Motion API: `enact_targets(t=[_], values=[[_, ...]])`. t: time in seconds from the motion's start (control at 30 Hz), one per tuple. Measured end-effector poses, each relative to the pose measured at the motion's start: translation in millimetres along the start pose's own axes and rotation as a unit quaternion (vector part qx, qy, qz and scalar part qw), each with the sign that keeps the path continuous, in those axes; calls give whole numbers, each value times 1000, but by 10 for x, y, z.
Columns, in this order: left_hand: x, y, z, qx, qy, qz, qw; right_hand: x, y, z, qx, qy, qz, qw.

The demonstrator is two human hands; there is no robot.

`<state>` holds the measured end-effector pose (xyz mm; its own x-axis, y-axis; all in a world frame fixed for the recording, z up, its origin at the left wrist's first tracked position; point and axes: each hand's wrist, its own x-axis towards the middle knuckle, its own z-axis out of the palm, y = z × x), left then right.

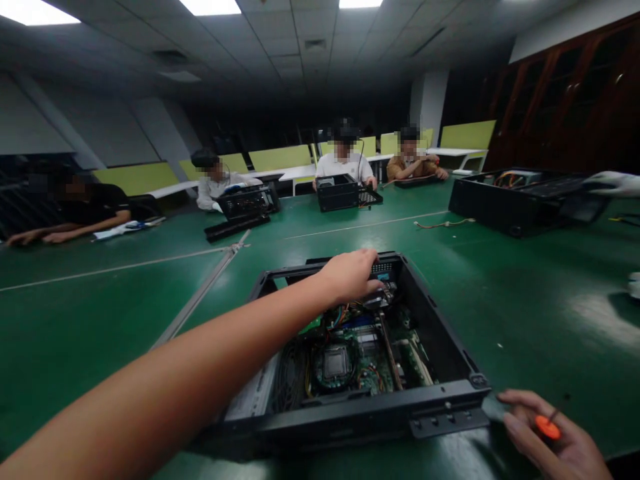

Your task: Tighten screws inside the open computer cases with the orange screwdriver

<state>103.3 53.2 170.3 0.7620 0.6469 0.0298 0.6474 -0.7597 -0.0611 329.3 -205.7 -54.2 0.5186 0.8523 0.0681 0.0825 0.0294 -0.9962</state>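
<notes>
An open black computer case (440, 320) lies on its side in front of me, with a green circuit board (370, 380), a processor socket (336, 362), a fan and bundled cables inside. My left hand (353, 277) reaches across to the case's far wall. Its fingers bend over the far rim, with the thumb on the inner side. At the near right corner is my right hand (555, 437), closed round a screwdriver (547, 427) with an orange handle. Between its thumb and forefinger is a small greyish piece (494, 407) against the corner; what it is I cannot tell.
Another open case (515, 200) stands at the right, with a person's gloved hand (613, 183) on it. A loose cable (445, 224) lies on the green table (540, 300). Several people sit across the table, some with cases (337, 193). A pale strip (200, 293) runs along the left.
</notes>
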Motion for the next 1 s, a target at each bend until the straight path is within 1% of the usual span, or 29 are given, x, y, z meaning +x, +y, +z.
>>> enact_targets(t=[0.03,0.1,0.17,0.27,0.33,0.37,0.43,0.5,0.57,0.63,0.73,0.83,0.9,0.97,1.0], values=[[30,-6,3,2,-1,-5,1000,-2,-48,11,-6,3,-12,1000],[23,-25,-48,3,-12,-8,1000,1,-110,34,-10,8,-23,1000],[-81,-42,-160,0,-20,7,1000,6,-108,42,-9,7,-17,1000],[-417,-45,-357,-28,-44,86,995,2,-33,19,-17,10,-2,1000],[-702,-34,-440,-63,-88,138,985,-8,8,2,-22,16,5,1000],[-835,-27,-455,-77,-112,149,979,-13,15,-3,-22,17,9,1000],[-1048,-16,-426,-85,-152,159,972,-19,1,-5,-20,15,20,999],[-1160,-7,-334,-72,-172,170,968,-21,-30,-4,-17,10,33,999],[-1180,4,-216,-60,-177,181,966,-23,-51,-7,-12,2,42,999],[-1143,18,-110,-53,-180,188,964,-31,-42,-16,4,-13,42,999],[-1067,32,-16,-41,-192,190,962,-47,14,-29,76,-37,44,995],[-1018,32,6,-49,-214,173,960,-43,34,-28,161,-52,79,982],[-997,31,-14,-68,-251,157,953,-20,-18,-36,193,-62,113,973],[-982,35,-71,-97,-291,142,941,28,-134,-73,180,-69,141,971],[-980,38,-115,-109,-297,133,939,63,-217,-104,151,-66,139,977]])
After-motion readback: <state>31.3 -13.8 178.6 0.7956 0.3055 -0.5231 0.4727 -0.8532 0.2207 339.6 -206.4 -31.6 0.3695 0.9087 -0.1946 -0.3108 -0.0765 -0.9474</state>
